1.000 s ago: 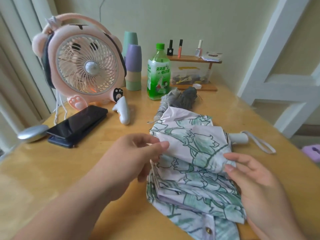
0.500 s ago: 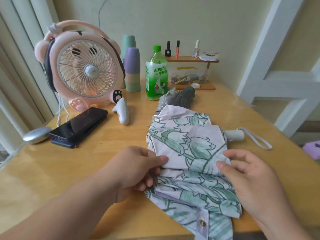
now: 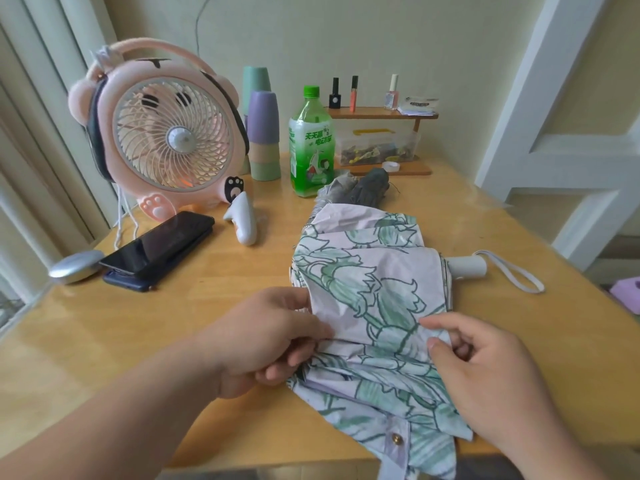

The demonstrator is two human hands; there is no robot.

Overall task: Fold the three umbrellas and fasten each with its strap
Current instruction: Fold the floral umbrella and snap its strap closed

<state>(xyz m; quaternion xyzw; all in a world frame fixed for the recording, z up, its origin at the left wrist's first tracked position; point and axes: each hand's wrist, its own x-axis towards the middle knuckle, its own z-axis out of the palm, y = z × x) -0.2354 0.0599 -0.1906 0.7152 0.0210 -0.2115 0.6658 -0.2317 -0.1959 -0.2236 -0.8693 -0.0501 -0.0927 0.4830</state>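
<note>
A collapsed umbrella (image 3: 374,296) with pale lilac cloth and green flower print lies across the wooden table (image 3: 104,341), its white handle (image 3: 465,267) and wrist loop (image 3: 512,271) pointing right. My left hand (image 3: 273,337) pinches the left edge of a cloth panel. My right hand (image 3: 485,368) pinches the same panel's near right corner. The strap with a brass snap (image 3: 396,438) hangs over the near table edge. A grey folded umbrella (image 3: 360,187) lies behind the floral one, partly hidden by it.
A pink desk fan (image 3: 166,133) stands at the back left, with stacked cups (image 3: 263,129) and a green bottle (image 3: 311,143) beside it. A phone (image 3: 159,242), a white thermometer-like gadget (image 3: 244,220) and a silver mouse (image 3: 76,270) lie left. A small wooden shelf (image 3: 381,114) stands behind.
Both hands moved down toward the table, laying the raised cloth panel flatter over the folded layers. The right hand shifted from an open touch to a pinch on the corner.
</note>
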